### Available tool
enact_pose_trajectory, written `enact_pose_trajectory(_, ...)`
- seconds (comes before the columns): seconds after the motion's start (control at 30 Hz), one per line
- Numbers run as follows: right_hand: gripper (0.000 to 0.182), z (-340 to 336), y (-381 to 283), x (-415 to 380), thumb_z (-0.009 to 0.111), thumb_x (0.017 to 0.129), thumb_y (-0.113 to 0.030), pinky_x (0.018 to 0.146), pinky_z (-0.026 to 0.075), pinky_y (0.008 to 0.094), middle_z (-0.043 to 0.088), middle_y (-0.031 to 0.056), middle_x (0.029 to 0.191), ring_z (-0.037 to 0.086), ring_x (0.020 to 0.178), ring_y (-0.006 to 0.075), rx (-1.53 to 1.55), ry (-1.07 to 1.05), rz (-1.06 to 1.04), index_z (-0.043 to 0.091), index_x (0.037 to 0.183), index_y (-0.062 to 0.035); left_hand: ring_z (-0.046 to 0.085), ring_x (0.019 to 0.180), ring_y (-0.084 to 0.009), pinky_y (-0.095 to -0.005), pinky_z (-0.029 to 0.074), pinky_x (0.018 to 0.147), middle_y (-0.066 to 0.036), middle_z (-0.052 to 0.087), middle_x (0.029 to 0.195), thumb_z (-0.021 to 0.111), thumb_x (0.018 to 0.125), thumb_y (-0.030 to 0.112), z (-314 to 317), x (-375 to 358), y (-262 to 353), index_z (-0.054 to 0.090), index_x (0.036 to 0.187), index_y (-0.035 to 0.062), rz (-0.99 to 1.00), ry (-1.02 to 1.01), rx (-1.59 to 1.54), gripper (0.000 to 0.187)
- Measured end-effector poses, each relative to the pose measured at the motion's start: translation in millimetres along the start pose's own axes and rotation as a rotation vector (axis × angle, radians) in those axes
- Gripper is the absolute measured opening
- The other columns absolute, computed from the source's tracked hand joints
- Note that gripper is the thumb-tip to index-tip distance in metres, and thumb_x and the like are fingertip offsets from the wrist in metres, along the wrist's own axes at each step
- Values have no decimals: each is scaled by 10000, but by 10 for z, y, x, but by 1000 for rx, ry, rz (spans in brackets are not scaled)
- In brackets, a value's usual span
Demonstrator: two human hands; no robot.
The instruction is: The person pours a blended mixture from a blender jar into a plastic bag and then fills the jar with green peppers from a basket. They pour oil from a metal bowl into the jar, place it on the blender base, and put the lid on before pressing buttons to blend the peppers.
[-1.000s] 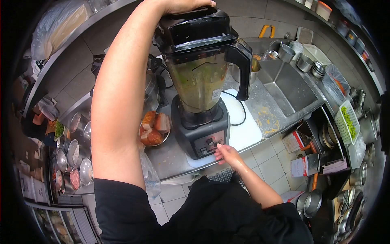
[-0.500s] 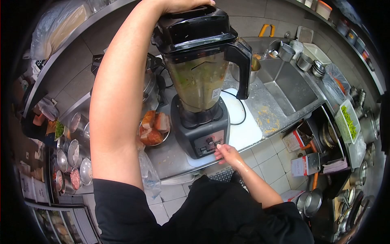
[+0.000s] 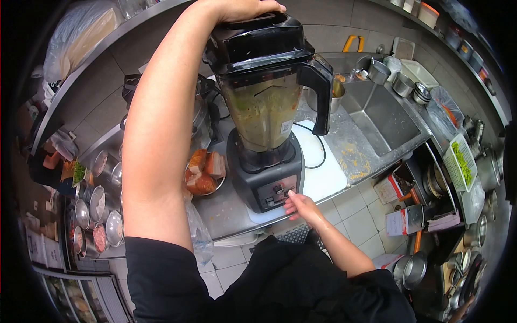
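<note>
A black blender [image 3: 265,180] stands on a white cutting board [image 3: 325,171]. Its clear jug [image 3: 261,110] holds a greenish-yellow, murky mixture, and a black lid [image 3: 256,43] covers the top. My left hand [image 3: 242,9] lies flat across the lid, fingers stretched out, its arm reaching up along the left side. Down at the front panel, my right hand [image 3: 301,207] has thumb and fingers pinched at a small switch [image 3: 290,194], right of the round knob [image 3: 278,188]. The jug's handle [image 3: 323,94] points to the right, untouched.
A bowl of reddish meat pieces [image 3: 202,180] sits left of the blender. Behind the board are a metal pot [image 3: 336,94] and a sink [image 3: 379,116] with running water. A basket of cut greens [image 3: 459,161] is at right; metal bowls [image 3: 98,204] stand at left.
The blender's jug and lid have shifted slightly in view, and the mixture's pattern inside differs. Both hands keep their places on the lid and at the switch.
</note>
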State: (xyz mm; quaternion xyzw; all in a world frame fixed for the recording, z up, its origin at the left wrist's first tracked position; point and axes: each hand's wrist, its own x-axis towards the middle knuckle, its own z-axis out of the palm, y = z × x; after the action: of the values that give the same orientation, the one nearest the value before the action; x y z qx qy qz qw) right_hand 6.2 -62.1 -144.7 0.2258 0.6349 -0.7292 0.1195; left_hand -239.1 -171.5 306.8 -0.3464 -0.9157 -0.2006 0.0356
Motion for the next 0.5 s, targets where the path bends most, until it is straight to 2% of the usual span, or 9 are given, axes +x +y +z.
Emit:
enact_pose_trajectory(0.1,572,6,-8,-1,508,979,-528,640,577,324,649,133,958,649,825,193,-3,6,0,604,1053,32,662,925,-243,-388,481,875,-127,707,1046,545,826,722,-49,-34,43,749,1087,156,-2,4,13,656)
enact_pose_trajectory(0.17,549,7,-5,0,525,976,-514,638,575,320,654,131,952,650,826,191,-7,10,-4,604,1042,25,541,1249,-315,-427,372,1061,-163,566,1374,418,884,738,-158,-72,105,648,1274,146,-64,-162,138,746)
enact_pose_trajectory(0.5,529,8,32,27,531,976,-506,641,575,317,658,128,955,652,821,186,-3,18,0,601,1028,16,551,1234,-313,-422,382,1045,-163,576,1362,417,884,739,-149,-62,95,656,1260,141,-41,-147,162,746)
